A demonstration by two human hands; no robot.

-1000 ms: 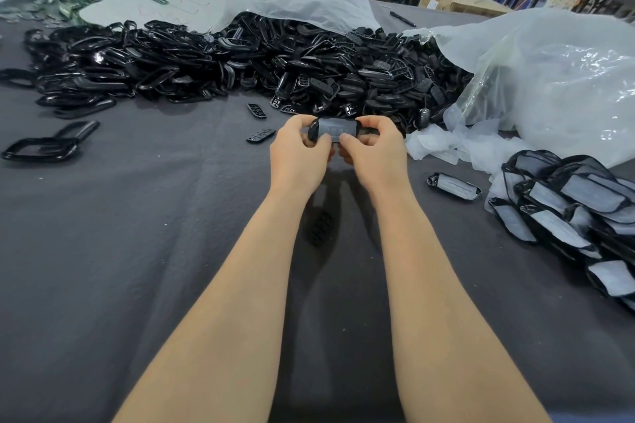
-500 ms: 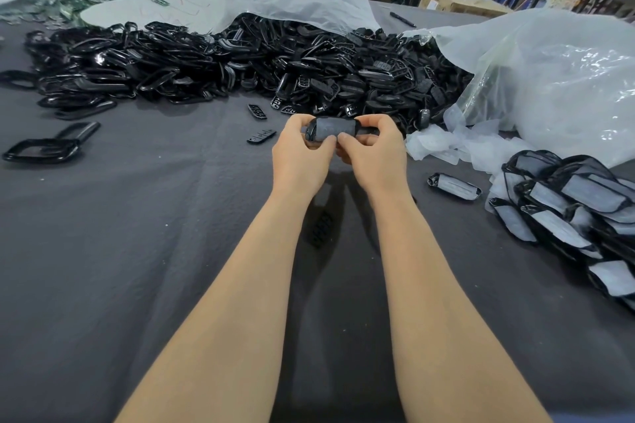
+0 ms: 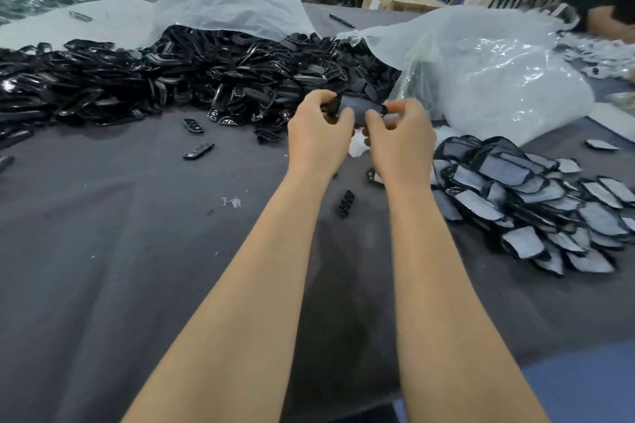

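Part in hand: small black plastic cover (image 3: 357, 108) with a greyish film on its face, held up off the table (image 3: 103, 251) at 12 o'clock from the person, just in front of the big heap.
Left grip: left hand (image 3: 318, 134) has its thumb and fingers curled round the cover's left end, pinching it.
Right grip: right hand (image 3: 400, 141) is pinched on the right end. The fingertips are partly hidden, so I can't say exactly how they sit.
Weight: basically nothing, I'd guess, so two fingers are plenty.
Stiffness: looks like a thin hard shell. It probably flexes a bit and could crack if twisted.
Surface: glossy plastic, so likely slick and a fingerprint magnet. The film side should give more bite.
Where to hold: I'd go by the short ends or the rim and keep off the face.
Heap: (image 3: 171, 79) loose black parts from 10 to 12 o'clock, spilling out of a white bag (image 3: 223, 0).
Stack: (image 3: 536, 196) filmed pieces at 3 o'clock, overlapping each other.
Stray: a little black strip (image 3: 346, 203) lies on the table at 6 o'clock from the hands, between the forearms.
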